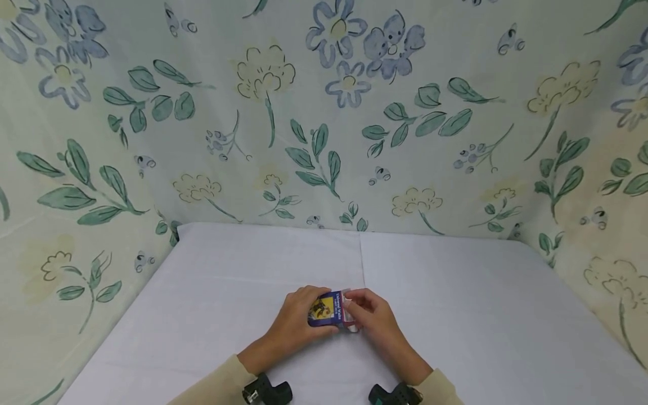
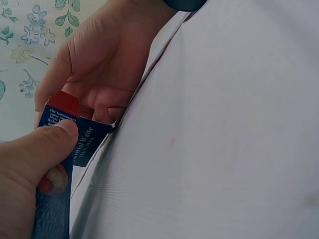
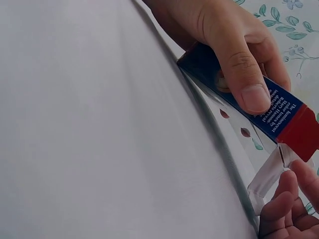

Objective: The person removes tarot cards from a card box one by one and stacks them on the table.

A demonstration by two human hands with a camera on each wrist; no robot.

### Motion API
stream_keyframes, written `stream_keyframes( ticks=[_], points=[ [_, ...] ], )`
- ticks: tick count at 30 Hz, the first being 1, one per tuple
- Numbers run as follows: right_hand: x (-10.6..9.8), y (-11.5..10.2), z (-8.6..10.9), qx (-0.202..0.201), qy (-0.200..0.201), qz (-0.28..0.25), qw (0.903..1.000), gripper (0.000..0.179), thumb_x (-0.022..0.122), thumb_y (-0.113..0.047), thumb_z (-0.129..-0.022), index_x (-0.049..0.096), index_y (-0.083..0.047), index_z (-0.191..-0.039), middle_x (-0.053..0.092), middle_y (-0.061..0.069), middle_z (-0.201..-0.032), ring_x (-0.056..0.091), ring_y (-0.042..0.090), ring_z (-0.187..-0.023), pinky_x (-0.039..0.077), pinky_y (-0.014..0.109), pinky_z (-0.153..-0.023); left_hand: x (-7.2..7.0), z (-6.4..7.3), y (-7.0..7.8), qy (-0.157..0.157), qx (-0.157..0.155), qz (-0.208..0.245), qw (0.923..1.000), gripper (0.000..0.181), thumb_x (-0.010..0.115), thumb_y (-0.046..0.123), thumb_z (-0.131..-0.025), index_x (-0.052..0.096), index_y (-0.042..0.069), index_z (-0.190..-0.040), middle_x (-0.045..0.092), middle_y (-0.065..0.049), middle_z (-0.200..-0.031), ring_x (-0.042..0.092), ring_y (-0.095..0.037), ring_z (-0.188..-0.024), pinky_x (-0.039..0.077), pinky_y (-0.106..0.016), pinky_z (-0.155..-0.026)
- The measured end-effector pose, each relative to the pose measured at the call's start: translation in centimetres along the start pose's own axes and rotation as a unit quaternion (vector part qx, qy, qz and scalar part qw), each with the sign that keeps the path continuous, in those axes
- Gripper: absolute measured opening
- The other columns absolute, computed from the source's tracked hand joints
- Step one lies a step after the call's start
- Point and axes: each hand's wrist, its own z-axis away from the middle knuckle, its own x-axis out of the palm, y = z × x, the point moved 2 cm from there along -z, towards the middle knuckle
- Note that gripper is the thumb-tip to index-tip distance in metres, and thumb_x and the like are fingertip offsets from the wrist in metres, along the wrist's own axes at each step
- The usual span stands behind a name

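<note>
A blue tarot deck box (image 1: pixel 322 309) with a yellow picture panel is held above the white cloth, its end opened. My left hand (image 1: pixel 295 320) grips the body of the box, thumb along one narrow side. At the opened end is my right hand (image 1: pixel 378 323), its thumb and fingers pinching the end of the box by the lid. A red side flap (image 3: pixel 300 133) sticks out from the opening in the right wrist view. Beside it the pale inner face of the lid (image 3: pixel 267 175) shows, bent outward. Any cards inside are hidden.
A white cloth (image 1: pixel 243 259) with a crease covers the table. Floral curtains (image 1: pixel 324 169) hang behind the table and along both sides. Black wrist cameras (image 1: pixel 268 391) are strapped at both sleeves.
</note>
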Motion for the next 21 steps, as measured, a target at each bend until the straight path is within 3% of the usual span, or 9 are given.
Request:
stream_keyframes(
  ticks=[21],
  points=[
    [-0.14, 0.17, -0.10, 0.001, -0.025, 0.000, 0.9997, 0.026, 0.069, -0.018, -0.088, 0.064, -0.005, -0.111, 0.061, 0.009, -0.092, 0.058, 0.020, -0.078, 0.051, 0.027, -0.061, -0.10, -0.01, 0.23, -0.009, 0.006, -0.019, 0.9998, 0.072, 0.079, 0.053, -0.074, 0.054, 0.019, -0.132, 0.058, 0.007, -0.120, 0.051, -0.007, -0.107, 0.040, -0.038, -0.089]
  ],
)
